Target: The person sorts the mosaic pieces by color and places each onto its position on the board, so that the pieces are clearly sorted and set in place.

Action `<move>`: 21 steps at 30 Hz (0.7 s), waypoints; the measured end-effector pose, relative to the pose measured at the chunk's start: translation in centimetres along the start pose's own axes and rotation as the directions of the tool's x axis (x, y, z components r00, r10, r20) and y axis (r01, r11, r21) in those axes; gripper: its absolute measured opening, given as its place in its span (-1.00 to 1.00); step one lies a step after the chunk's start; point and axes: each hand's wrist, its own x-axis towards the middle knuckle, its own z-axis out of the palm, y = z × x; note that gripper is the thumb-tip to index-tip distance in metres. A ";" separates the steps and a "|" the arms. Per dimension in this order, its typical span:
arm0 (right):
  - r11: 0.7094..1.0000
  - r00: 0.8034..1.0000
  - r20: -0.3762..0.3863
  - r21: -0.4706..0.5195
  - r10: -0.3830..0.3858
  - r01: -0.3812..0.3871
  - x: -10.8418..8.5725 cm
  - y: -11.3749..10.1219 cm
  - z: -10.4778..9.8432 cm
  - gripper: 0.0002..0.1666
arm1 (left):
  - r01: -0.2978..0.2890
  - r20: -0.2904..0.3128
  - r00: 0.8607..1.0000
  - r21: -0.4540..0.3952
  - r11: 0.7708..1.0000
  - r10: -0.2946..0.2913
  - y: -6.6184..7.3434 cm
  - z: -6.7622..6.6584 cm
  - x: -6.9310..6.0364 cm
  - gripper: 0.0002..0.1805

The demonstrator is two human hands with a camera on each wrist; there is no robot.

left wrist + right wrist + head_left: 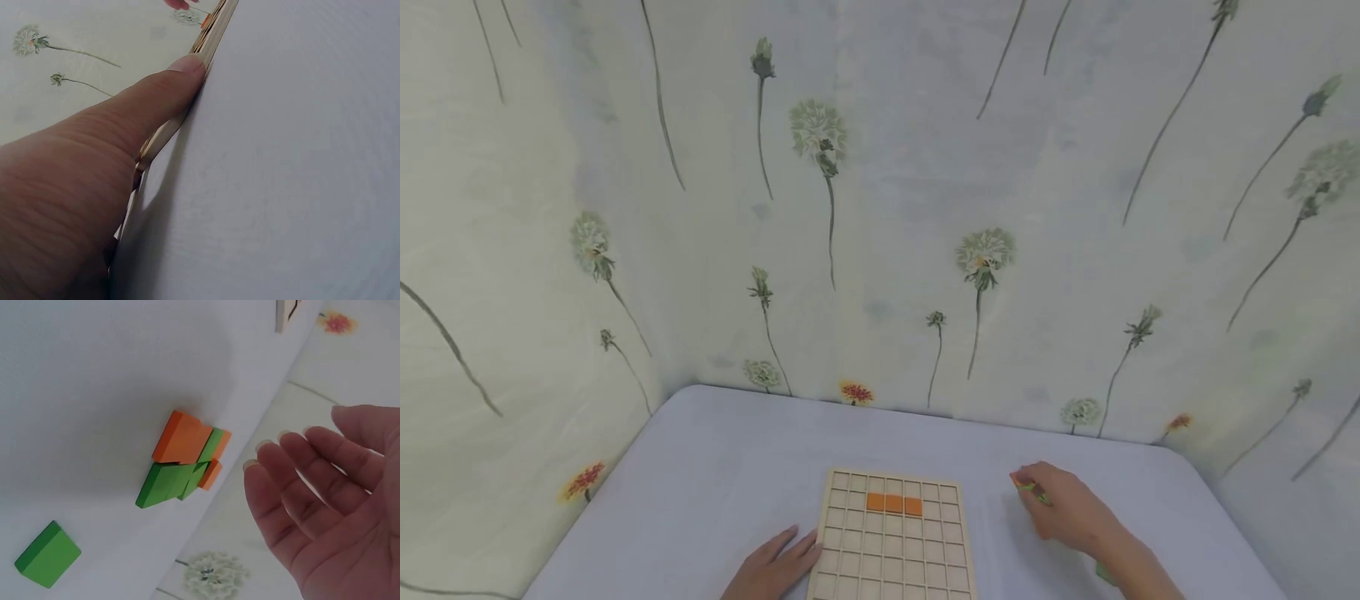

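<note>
A wooden grid board (853, 542) lies on the table, with three orange square tiles (894, 503) in a row near its far end. My left hand (767, 567) rests at the board's left edge. In the left wrist view its thumb touches the board's side (164, 134). To the right of the board, my right hand (1063, 508) is over a group of loose tiles. Seen from the right wrist, that hand (331, 494) has loosely bent fingers and holds nothing. Beside it lie orange tiles (181, 439) and green tiles (164, 482) in a cluster.
A separate green tile (49, 555) lies apart from the cluster; in the head view, a green piece (1105, 573) shows partly behind the right forearm. The white table (737, 467) meets a flower-printed cloth backdrop (880, 208) at its far edge.
</note>
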 end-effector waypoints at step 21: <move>0.953 0.942 0.182 -0.167 0.281 -0.252 -0.3 2.8 0.6 -0.58 | -0.082 -0.087 0.993 0.045 0.996 0.085 -0.3 0.0 -0.2 -0.11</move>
